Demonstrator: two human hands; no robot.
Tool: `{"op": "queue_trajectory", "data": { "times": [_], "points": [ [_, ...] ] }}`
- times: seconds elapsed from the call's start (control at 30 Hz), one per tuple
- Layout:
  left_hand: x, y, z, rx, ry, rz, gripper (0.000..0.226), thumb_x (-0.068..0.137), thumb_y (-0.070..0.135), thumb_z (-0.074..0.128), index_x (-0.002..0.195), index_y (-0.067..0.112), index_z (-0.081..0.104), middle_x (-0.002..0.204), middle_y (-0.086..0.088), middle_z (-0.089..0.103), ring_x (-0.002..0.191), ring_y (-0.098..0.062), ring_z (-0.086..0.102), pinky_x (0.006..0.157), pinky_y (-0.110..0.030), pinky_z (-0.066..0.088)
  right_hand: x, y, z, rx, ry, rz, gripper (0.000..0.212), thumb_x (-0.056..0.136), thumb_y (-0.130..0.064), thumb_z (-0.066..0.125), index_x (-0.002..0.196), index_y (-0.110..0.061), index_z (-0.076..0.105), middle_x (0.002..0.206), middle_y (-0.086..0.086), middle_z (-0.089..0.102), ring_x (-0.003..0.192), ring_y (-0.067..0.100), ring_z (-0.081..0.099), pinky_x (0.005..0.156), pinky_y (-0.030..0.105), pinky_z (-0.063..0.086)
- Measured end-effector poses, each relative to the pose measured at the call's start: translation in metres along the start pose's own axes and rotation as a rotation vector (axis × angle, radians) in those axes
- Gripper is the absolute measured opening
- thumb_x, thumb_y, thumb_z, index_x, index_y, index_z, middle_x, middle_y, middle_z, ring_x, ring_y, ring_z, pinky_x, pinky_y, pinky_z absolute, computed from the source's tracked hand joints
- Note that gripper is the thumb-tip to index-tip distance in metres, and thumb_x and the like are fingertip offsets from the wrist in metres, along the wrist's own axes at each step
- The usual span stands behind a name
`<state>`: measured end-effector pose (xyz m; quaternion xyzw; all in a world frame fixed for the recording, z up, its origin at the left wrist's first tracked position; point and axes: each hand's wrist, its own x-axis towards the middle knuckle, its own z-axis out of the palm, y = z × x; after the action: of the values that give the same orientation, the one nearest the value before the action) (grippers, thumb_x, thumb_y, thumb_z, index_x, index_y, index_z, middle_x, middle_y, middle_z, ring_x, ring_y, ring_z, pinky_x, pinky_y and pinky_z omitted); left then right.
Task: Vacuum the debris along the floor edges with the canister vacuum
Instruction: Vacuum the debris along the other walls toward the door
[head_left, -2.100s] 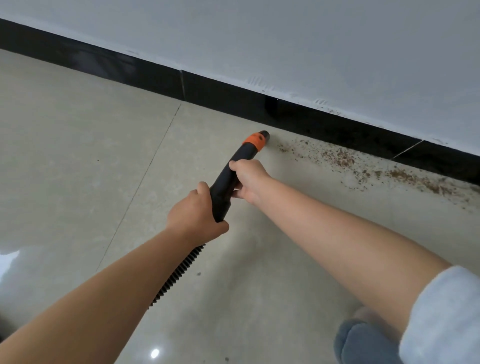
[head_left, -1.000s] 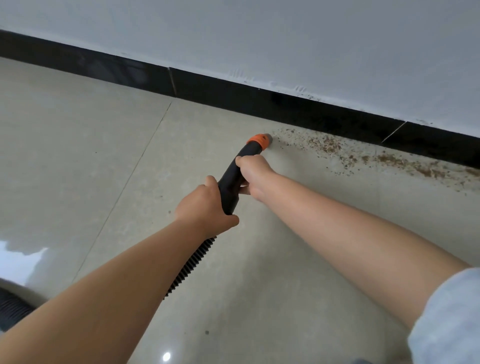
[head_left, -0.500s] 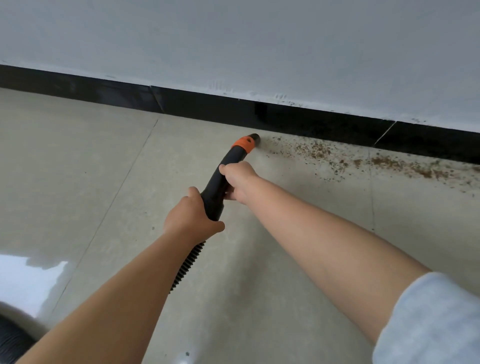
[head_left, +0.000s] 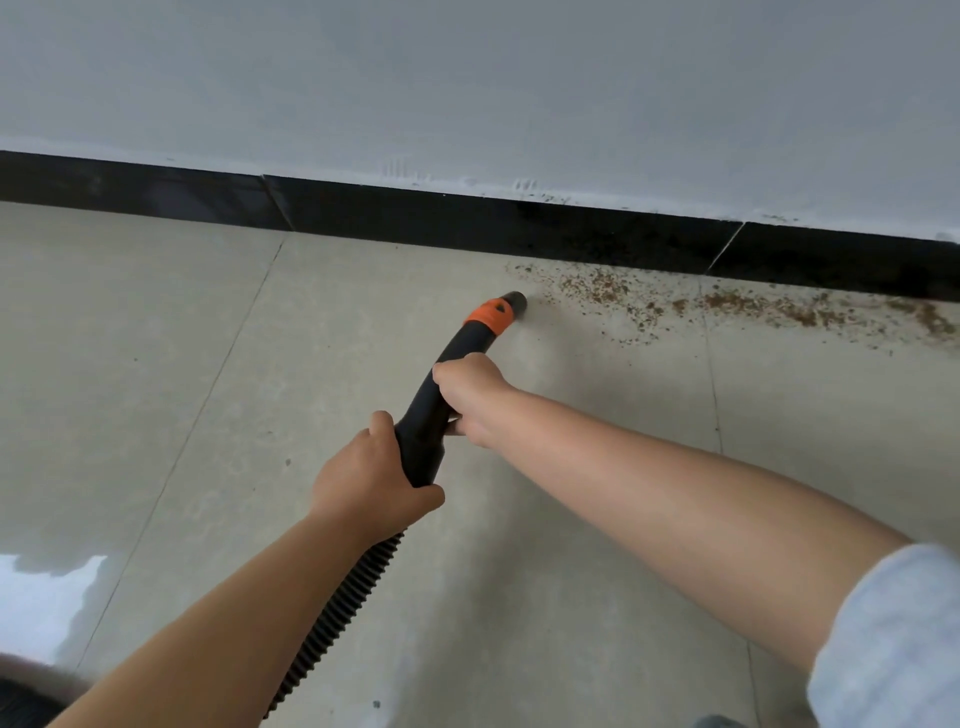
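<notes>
A black vacuum wand with an orange collar (head_left: 488, 318) points at the floor near the skirting. Its open tip (head_left: 516, 301) sits just left of a band of brown debris (head_left: 727, 304) strewn along the floor edge to the right. My right hand (head_left: 467, 395) grips the wand's upper part. My left hand (head_left: 371, 480) grips its lower end, where the ribbed black hose (head_left: 337, 618) runs back toward me.
A black skirting board (head_left: 415, 221) runs along the foot of the white wall (head_left: 467, 93). The floor is glossy beige tile (head_left: 156, 364) with thin grout lines. A dark rounded shape (head_left: 21, 701) shows at the bottom left corner.
The wand tip has pulled slightly back from the skirting and sits lower on the floor beside the debris. The view has turned to face the wall more squarely. Both hands keep their grip.
</notes>
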<state>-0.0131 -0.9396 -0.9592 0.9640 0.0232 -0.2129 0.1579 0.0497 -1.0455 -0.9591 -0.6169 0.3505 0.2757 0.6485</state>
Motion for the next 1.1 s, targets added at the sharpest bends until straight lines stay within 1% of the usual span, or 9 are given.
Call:
{"op": "queue_trajectory", "data": {
  "times": [0.1,0.17,0.27,0.37,0.47,0.6,0.73,0.9,1.1],
  "points": [
    [-0.006,-0.005,0.001,0.000,0.008,-0.011,0.042,0.071,0.030,0.066,0.088,0.014,0.031,0.072,0.006,0.043,0.064,-0.018,0.048,0.047,-0.025,0.029,-0.001,0.002,0.005,-0.005,-0.022,0.007,0.028,0.095,-0.011,0.044,0.122,-0.009,0.041,0.108,0.011,0.049,0.112,0.030,0.052,0.095,0.043,0.048],
    [-0.005,-0.005,-0.001,-0.006,0.023,-0.021,0.042,0.071,0.031,0.066,0.089,0.013,0.031,0.072,0.005,0.042,0.063,-0.016,0.047,0.047,-0.024,0.029,0.000,0.000,0.008,-0.017,-0.020,-0.006,0.018,0.095,-0.012,0.044,0.113,-0.012,0.041,0.119,0.013,0.051,0.113,0.031,0.052,0.094,0.044,0.049],
    [0.006,0.004,-0.004,-0.027,0.029,-0.022,0.043,0.072,0.030,0.066,0.089,0.013,0.031,0.072,0.005,0.041,0.059,-0.011,0.043,0.046,-0.024,0.029,0.008,-0.008,0.006,-0.020,0.009,-0.040,0.009,0.096,-0.015,0.044,0.102,-0.015,0.037,0.122,0.015,0.053,0.111,0.032,0.053,0.094,0.045,0.049],
    [0.021,0.019,-0.006,-0.059,0.023,-0.018,0.044,0.072,0.031,0.067,0.090,0.013,0.030,0.072,0.005,0.040,0.061,-0.013,0.044,0.047,-0.024,0.030,0.017,-0.021,-0.004,-0.004,0.026,-0.076,0.021,0.096,-0.017,0.046,0.116,-0.010,0.043,0.121,0.013,0.052,0.113,0.033,0.052,0.089,0.043,0.051],
    [0.037,0.034,-0.006,-0.072,0.023,-0.012,0.046,0.073,0.031,0.067,0.091,0.013,0.029,0.072,0.005,0.038,0.065,-0.016,0.046,0.046,-0.024,0.029,0.025,-0.033,-0.017,-0.002,0.035,-0.107,0.035,0.098,-0.018,0.046,0.129,-0.005,0.041,0.118,0.011,0.050,0.114,0.032,0.051,0.083,0.039,0.049],
    [0.048,0.049,-0.001,-0.107,0.004,0.002,0.046,0.073,0.031,0.067,0.092,0.014,0.028,0.074,0.005,0.038,0.068,-0.018,0.048,0.045,-0.023,0.029,0.035,-0.041,-0.032,-0.007,0.081,-0.098,0.035,0.097,-0.020,0.049,0.128,-0.005,0.043,0.126,0.013,0.053,0.112,0.033,0.054,0.089,0.042,0.049],
    [0.047,0.053,0.007,-0.158,0.009,0.008,0.043,0.075,0.030,0.064,0.091,0.014,0.028,0.084,0.002,0.041,0.071,-0.019,0.048,0.047,-0.023,0.029,0.040,-0.037,-0.036,-0.077,0.091,-0.140,0.039,0.097,-0.021,0.047,0.132,-0.005,0.040,0.129,0.013,0.051,0.114,0.032,0.053,0.085,0.040,0.051],
    [0.036,0.025,0.011,-0.219,0.117,-0.088,0.044,0.076,0.034,0.065,0.091,0.015,0.028,0.090,0.002,0.045,0.074,-0.020,0.050,0.057,-0.029,0.036,0.035,-0.032,0.001,-0.317,0.056,-0.285,0.035,0.097,-0.023,0.043,0.127,-0.006,0.043,0.125,0.013,0.054,0.112,0.031,0.054,0.096,0.044,0.048],
    [0.039,-0.022,-0.011,-0.282,0.234,-0.219,0.044,0.073,0.028,0.068,0.092,0.011,0.032,0.088,-0.004,0.050,0.073,-0.024,0.053,0.052,-0.028,0.035,0.031,-0.044,0.062,-0.336,-0.080,-0.294,0.036,0.098,-0.023,0.043,0.129,-0.003,0.041,0.128,0.015,0.052,0.114,0.032,0.053,0.097,0.043,0.047]
  ]
}}
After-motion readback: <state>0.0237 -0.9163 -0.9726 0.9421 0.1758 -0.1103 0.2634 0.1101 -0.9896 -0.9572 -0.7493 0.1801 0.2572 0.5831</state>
